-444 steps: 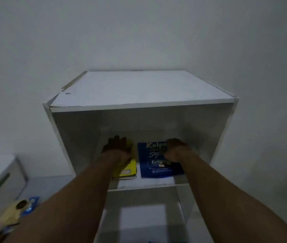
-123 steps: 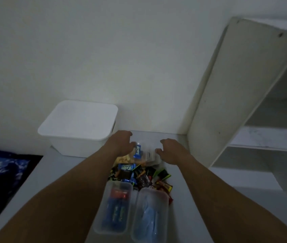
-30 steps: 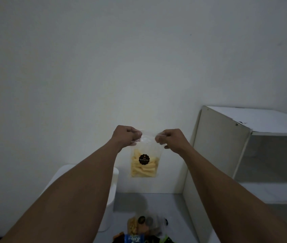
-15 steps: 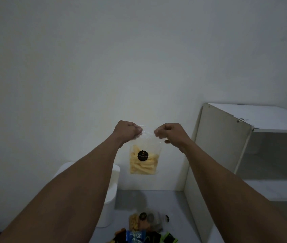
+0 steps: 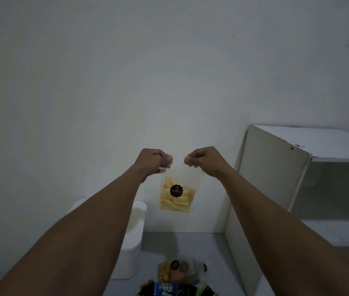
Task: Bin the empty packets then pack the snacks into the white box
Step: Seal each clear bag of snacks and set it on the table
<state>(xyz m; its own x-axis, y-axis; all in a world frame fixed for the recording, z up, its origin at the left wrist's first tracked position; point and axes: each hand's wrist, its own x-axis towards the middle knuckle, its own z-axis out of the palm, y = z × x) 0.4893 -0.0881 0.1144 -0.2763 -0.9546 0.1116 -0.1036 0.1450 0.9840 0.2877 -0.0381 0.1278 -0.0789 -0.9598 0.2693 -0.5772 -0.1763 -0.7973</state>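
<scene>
Both hands are raised in front of the bare wall. The left hand [image 5: 154, 160] and the right hand [image 5: 203, 160] are each pinching a top corner of a clear bag [image 5: 178, 207], with fingers curled tight on the plastic. The bag is hanging free between them, upright, well above the tabletop [image 5: 190, 246] and touching nothing else. Holding it by the two corners is stretching the mouth flat, probably to press the seal shut or check it. Holding it against the pale wall is probably also showing whether there is anything inside. There is: pale yellow stick snacks are filling roughly the lower half, behind a round black label [image 5: 176, 190] whose print is too small to read. So it is looking like a snack to pack, not an empty for the bin. The white box [image 5: 134, 242] is standing low left near the wall, half hidden behind the left forearm. Its lid appears to be on and its contents are not showing, so it will likely need opening first. The pile of snacks [image 5: 180, 278] is lying on the tabletop just right of the box, at the bottom edge of the view. It includes another clear bag with dark labels and a blue packet [image 5: 166, 289]. A white open-fronted shelf unit [image 5: 269, 178] is standing at right, its inside too dim to read. No bin is showing.
</scene>
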